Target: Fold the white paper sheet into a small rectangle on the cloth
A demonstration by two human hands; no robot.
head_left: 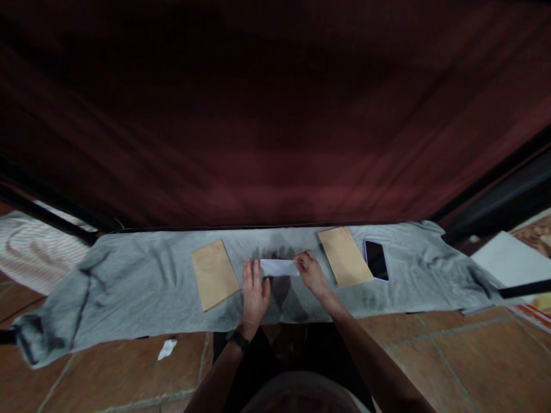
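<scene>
A narrow white piece of paper (279,268), seemingly folded, lies between my hands on the grey cloth (150,287). My left hand (255,293) rests flat at the paper's left end, fingers stretched out and pointing away from me. At the right end, my right hand (310,272) pinches the paper's edge between thumb and fingers. A brown envelope (214,275) lies tilted to the left of my left hand. Just right of my right hand is a brown envelope stack (345,257); how many are in it I cannot tell.
A phone (376,261) with a dark screen lies right of the envelope stack, touching it. A dark red fabric (275,189) rises behind the cloth. Black bars (499,189) stand at both sides. A crumpled white scrap (167,349) lies on the tiled floor (430,350).
</scene>
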